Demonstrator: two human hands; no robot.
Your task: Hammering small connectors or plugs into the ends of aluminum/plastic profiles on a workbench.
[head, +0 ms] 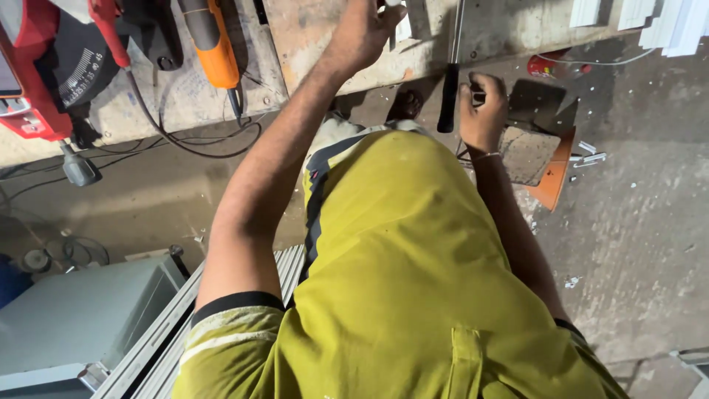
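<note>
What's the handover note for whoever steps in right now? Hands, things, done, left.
Left hand: raised to the worn workbench, fingers on a small white piece at its edge; grip unclear.
Right hand: closed beside the black handle of a thin metal tool, holding something small that is too hidden to name.
Nearby: orange power tool and red saw on the bench, white profiles top right, white scraps on the floor.
Done: nothing visibly finished.
Left: the white piece is still at the bench edge.

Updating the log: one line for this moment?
left hand: on white piece, bench | right hand: shut on small item beside black handle
</note>
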